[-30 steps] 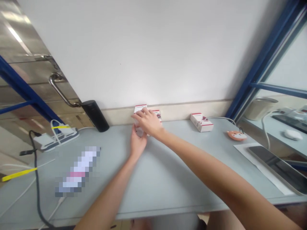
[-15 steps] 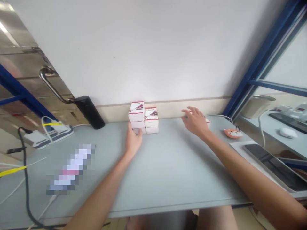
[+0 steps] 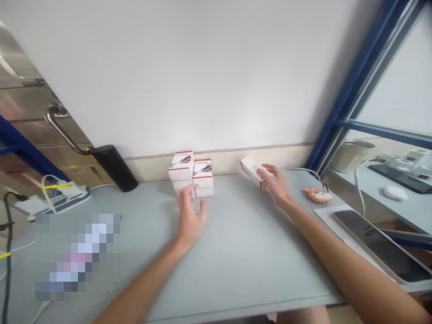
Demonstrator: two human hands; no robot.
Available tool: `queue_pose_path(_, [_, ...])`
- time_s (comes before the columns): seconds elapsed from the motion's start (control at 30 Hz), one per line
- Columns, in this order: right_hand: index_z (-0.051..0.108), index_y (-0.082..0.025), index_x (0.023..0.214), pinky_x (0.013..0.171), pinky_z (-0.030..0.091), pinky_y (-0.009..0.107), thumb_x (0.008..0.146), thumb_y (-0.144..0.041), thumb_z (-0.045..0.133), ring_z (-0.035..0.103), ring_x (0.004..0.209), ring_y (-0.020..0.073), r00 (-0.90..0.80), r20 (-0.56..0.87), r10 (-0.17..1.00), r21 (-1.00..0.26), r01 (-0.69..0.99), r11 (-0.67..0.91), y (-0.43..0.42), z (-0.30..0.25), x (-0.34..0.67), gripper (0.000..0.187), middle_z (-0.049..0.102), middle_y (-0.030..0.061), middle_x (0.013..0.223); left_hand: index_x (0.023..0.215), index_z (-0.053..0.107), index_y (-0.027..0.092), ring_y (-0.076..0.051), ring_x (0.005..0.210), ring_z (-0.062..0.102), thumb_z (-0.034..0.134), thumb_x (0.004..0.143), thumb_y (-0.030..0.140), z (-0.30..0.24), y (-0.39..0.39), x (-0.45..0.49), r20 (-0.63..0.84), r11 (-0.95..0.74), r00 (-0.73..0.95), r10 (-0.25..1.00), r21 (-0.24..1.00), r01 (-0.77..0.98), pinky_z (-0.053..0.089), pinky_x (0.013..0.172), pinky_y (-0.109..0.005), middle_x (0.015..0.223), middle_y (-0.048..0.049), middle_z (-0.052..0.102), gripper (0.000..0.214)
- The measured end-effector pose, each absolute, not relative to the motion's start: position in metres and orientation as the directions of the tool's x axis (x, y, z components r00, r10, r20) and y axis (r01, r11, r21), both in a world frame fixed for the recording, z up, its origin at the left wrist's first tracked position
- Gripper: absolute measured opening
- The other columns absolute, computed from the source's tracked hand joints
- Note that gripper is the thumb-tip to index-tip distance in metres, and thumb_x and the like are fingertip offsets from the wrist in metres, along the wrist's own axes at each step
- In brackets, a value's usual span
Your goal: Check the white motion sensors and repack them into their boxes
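Observation:
Small white cardboard boxes (image 3: pixel 204 180) with red edges and printed tops stand in two columns near the back wall, the left column slightly taller. In front of them hovers my left hand (image 3: pixel 189 215), fingers curved and apart, holding nothing; it hides part of the lower boxes. To the right, my right hand (image 3: pixel 276 183) grips the near end of another white box (image 3: pixel 253 170) with red ends. This box is tilted and raised at the back of the table. My fingers cover its right end.
A black cylinder (image 3: pixel 115 168) and a white power strip (image 3: pixel 60 203) stand at the left. A pixelated device (image 3: pixel 81 252) lies at the left front. At the right are an orange animal-faced case (image 3: pixel 318 195) and a dark-screened phone or tablet (image 3: pixel 381 243). Blue frame posts (image 3: pixel 347 85) border the table.
My right hand has taken hold of the white box that was behind it, and it has lifted into view. My left hand has come off the stack toward me, fingers apart. The view has shifted slightly.

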State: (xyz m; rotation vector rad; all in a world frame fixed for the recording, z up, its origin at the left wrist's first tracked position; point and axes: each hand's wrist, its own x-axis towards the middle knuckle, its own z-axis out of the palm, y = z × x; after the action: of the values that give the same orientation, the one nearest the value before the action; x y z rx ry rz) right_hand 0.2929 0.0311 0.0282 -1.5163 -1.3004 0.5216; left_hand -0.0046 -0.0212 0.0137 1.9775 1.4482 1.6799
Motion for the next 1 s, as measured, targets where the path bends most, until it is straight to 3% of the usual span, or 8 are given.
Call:
queue_pose_path(0.07, [0.059,-0.020,0.131,0.073,0.059,0.036,0.097,-0.065,0.042,0.072,0.091,0.0248,0.246,0.251,0.936,-0.925,0.347,0.157,0.021,0.035,0.275,0.060,0.072,0.0111,0.116,0.132,0.053,0.026,-0.020,0.098,0.063,0.061,0.095,0.029,0.013,-0.028,0.004,0.516,-0.504,0.079,0.853,0.773,0.385,0.055,0.096,-0.039,0.110,-0.0064,0.060,0.038])
queue_pose_path(0.13, [0.065,-0.020,0.117,0.070,0.058,0.033,0.096,-0.067,0.047,0.072,0.086,0.0229,0.098,0.215,0.972,-0.952,0.244,0.186,0.007,0.040,0.255,0.054,0.074,0.0064,0.102,0.146,0.040,0.029,-0.020,0.099,0.069,0.060,0.099,0.040,0.016,-0.033,0.010,0.321,-0.368,0.227,0.920,0.906,0.209,0.057,0.093,-0.038,0.117,-0.0082,0.067,0.053])
queue_pose_path(0.2, [0.065,-0.021,0.109,0.074,0.057,0.032,0.094,-0.062,0.060,0.070,0.086,0.0205,-0.185,0.166,0.969,-0.978,0.094,0.185,-0.008,0.043,0.237,0.043,0.073,0.0042,0.102,0.156,0.024,0.029,-0.023,0.107,0.072,0.061,0.099,0.051,0.021,-0.037,0.013,0.176,-0.207,0.295,0.939,0.975,0.078,0.059,0.094,-0.039,0.128,-0.0126,0.068,0.072])
queue_pose_path(0.27, [0.063,-0.022,0.106,0.077,0.057,0.032,0.093,-0.059,0.068,0.070,0.088,0.0191,-0.301,0.149,0.942,-0.980,0.084,0.182,-0.021,0.044,0.224,0.039,0.072,0.0042,0.111,0.160,0.014,0.030,-0.026,0.116,0.072,0.061,0.098,0.058,0.026,-0.039,0.014,0.103,-0.110,0.308,0.946,0.994,0.006,0.061,0.094,-0.041,0.139,-0.0161,0.065,0.084])
queue_pose_path(0.37, [0.059,-0.024,0.122,0.085,0.058,0.036,0.098,-0.059,0.063,0.071,0.101,0.0221,-0.292,0.167,0.942,-0.976,0.089,0.201,-0.030,0.044,0.215,0.043,0.070,0.0085,0.124,0.163,0.012,0.033,-0.031,0.129,0.066,0.074,0.090,0.052,0.027,-0.040,0.013,0.178,-0.196,0.279,0.944,0.980,0.037,0.063,0.093,-0.042,0.154,-0.0174,0.054,0.097])
queue_pose_path(0.47, [0.054,-0.024,0.134,0.095,0.056,0.040,0.102,-0.054,0.057,0.070,0.112,0.0241,-0.262,0.271,0.926,-0.942,0.126,0.311,-0.032,0.046,0.216,0.044,0.071,0.0108,0.128,0.159,0.029,0.036,-0.033,0.144,0.053,0.082,0.085,0.034,0.017,-0.042,0.011,0.367,-0.431,0.254,0.895,0.860,0.274,0.057,0.105,-0.044,0.161,-0.0134,0.045,0.091])
queue_pose_path(0.67, [0.058,-0.024,0.115,0.083,0.051,0.039,0.098,-0.052,0.057,0.068,0.085,0.0230,-0.141,0.398,0.907,-0.764,0.497,0.412,-0.035,0.048,0.220,0.033,0.076,0.0047,0.101,0.156,0.037,0.042,-0.031,0.142,0.053,0.081,0.086,0.020,0.007,-0.040,0.008,0.478,-0.578,0.326,0.816,0.695,0.427,0.052,0.110,-0.045,0.155,-0.0082,0.045,0.085])
queue_pose_path(1.0, [0.051,-0.026,0.091,0.064,0.040,0.031,0.095,-0.058,0.056,0.055,0.066,0.0187,-0.063,0.402,0.913,-0.793,0.475,0.382,-0.032,0.044,0.220,0.033,0.064,-0.0022,0.074,0.159,0.029,0.046,-0.031,0.143,0.053,0.085,0.081,0.014,0.006,-0.038,0.008,0.494,-0.591,0.324,0.807,0.669,0.452,0.055,0.107,-0.044,0.162,-0.0079,0.041,0.102])
